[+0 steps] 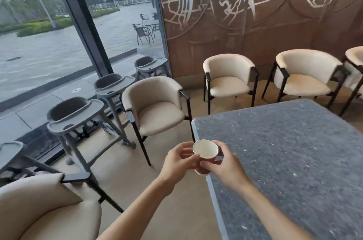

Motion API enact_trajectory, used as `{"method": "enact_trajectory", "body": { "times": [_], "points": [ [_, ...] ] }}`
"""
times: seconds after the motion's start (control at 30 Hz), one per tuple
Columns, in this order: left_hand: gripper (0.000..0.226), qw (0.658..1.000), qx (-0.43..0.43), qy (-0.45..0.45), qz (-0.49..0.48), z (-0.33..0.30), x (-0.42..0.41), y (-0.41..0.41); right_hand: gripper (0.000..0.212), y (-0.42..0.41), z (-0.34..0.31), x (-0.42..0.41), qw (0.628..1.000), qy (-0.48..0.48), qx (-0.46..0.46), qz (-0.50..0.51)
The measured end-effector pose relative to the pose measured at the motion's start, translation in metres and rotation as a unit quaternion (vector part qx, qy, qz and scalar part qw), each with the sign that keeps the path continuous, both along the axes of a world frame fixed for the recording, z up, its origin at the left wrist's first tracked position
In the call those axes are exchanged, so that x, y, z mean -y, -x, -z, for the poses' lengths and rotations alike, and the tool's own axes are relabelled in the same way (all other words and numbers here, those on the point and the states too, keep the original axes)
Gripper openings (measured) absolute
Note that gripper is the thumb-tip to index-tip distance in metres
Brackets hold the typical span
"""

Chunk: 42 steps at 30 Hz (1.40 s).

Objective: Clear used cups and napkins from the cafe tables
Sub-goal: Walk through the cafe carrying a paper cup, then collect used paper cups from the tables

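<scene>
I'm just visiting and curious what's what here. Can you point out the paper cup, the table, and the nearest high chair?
paper cup (205, 149): head view, on its white inner wall.
table (290, 153): head view, on its bare grey speckled top.
high chair (82, 107): head view, on its grey tray.

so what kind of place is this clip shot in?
Most likely a cafe seating area. Cream tub chairs stand around a grey speckled table, grey high chairs line the big window, and both hands, left and right, hold an empty paper cup.
</scene>
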<state>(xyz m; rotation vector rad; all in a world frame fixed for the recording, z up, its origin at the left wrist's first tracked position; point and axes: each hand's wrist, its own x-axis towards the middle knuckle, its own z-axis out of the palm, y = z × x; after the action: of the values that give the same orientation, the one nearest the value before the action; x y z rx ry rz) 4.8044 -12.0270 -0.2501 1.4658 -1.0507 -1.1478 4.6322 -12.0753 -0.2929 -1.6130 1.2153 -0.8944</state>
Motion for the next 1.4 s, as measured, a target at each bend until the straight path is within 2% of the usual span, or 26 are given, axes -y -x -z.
{"method": "enact_trajectory", "body": {
  "times": [0.2,0.47,0.8,1.1,1.3,1.4],
  "points": [
    [0.036,0.997,0.019,-0.037,0.060,0.014,0.119,-0.028,0.068,-0.025,0.014,0.097,0.997,-0.033,0.000,0.064],
    [0.039,0.986,0.069,-0.039,0.146,0.043,0.270,-0.060,0.076,-0.052,0.034,0.213,0.989,-0.056,-0.014,0.136],
    [0.047,0.956,0.130,-0.065,0.253,0.145,0.471,-0.088,0.093,-0.096,0.133,0.386,0.968,-0.112,-0.079,0.212],
    [0.054,0.932,0.155,-0.105,0.310,0.205,0.535,-0.100,0.084,-0.117,0.185,0.431,0.942,-0.143,-0.193,0.233],
    [0.051,0.913,0.182,-0.100,0.350,0.223,0.538,-0.100,0.082,-0.121,0.201,0.425,0.929,-0.167,-0.198,0.263],
    [0.057,0.905,0.191,-0.104,0.367,0.224,0.541,-0.100,0.091,-0.120,0.200,0.425,0.928,-0.186,-0.186,0.265]
  ]
}}
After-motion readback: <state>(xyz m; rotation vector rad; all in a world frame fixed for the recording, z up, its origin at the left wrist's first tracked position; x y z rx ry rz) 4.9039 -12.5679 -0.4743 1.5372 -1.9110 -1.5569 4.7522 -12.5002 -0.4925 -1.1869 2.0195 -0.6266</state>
